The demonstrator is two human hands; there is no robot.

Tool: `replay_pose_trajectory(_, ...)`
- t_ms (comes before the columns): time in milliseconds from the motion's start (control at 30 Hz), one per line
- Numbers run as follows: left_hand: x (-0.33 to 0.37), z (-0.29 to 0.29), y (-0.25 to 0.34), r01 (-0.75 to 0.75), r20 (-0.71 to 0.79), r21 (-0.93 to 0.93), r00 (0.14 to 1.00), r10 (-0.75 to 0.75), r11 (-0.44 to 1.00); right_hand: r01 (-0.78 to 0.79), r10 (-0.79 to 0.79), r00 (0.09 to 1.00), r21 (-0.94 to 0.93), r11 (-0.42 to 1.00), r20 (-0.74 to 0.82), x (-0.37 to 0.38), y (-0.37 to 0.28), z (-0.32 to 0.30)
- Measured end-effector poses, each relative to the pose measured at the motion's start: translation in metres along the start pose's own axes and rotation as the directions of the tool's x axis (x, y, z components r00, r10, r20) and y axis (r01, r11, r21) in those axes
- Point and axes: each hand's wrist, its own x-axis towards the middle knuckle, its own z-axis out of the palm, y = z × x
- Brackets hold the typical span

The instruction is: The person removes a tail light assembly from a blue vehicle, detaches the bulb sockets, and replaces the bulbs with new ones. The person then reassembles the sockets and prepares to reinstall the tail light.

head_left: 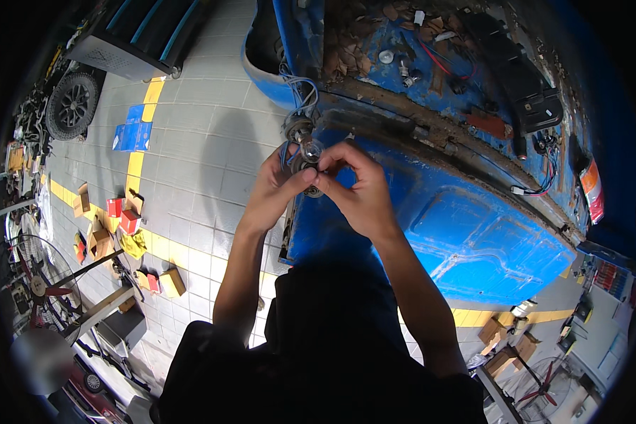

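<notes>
Both my hands meet at the corner of a blue, worn vehicle body, around a lamp holder (299,128) with round metal sockets. A clear glass bulb (311,150) shows just above my fingertips. My left hand (274,185) is closed on the holder from the left side, its thumb reaching across. My right hand (362,189) pinches at a lower round socket (315,189), thumb and forefinger together. What lies between those fingertips is hidden. Grey-blue wires (302,92) run from the holder up to the vehicle, and some pass by my left fingers.
On the rusty, leaf-strewn vehicle bed lie a loose bulb (386,56), a black plastic trim piece (512,71) and a wire connector (521,191). A lowered blue panel (445,233) is at my right. Small boxes (129,220) and a blue carton (132,128) sit on the tiled floor.
</notes>
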Motion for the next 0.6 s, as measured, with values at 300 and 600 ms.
replay_pose_trajectory(300,-0.01,-0.031,-0.035,-0.013,-0.141,0.085,0.99,0.025,0.996,0.05,-0.219,0.939,-0.525,0.849,-0.265,-0.053,-0.01,-0.133)
replay_pose_trajectory(600,-0.005,-0.065,-0.049,-0.014,-0.209,0.493,0.969,0.135,0.87,-0.749,-0.448,0.344,-0.529,0.398,-0.825,-0.189,0.005,-0.578)
